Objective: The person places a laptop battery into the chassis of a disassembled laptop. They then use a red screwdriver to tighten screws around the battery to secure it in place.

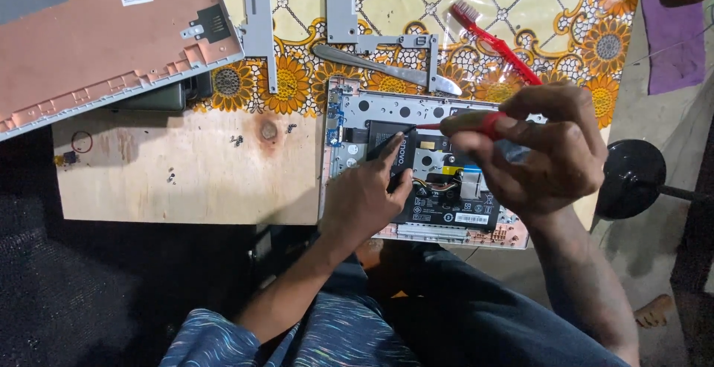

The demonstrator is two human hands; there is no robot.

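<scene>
Right now my right hand pinches a red-handled screwdriver, its tip over the black battery inside the opened laptop base near me. My left hand lies loosely open on that battery, fingers partly covering it. Farther off lie a metal spudger, grey frame and red brush; the pink lid sits far left.

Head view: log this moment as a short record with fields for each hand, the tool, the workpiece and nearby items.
left hand: rests on the opened laptop base, fingertips on its black battery
right hand: grips a red-handled screwdriver, tip pointing toward the battery
nearby: red brush, metal pry tool, grey frame, pink laptop cover
surface: wooden board beside flowered cloth
</scene>
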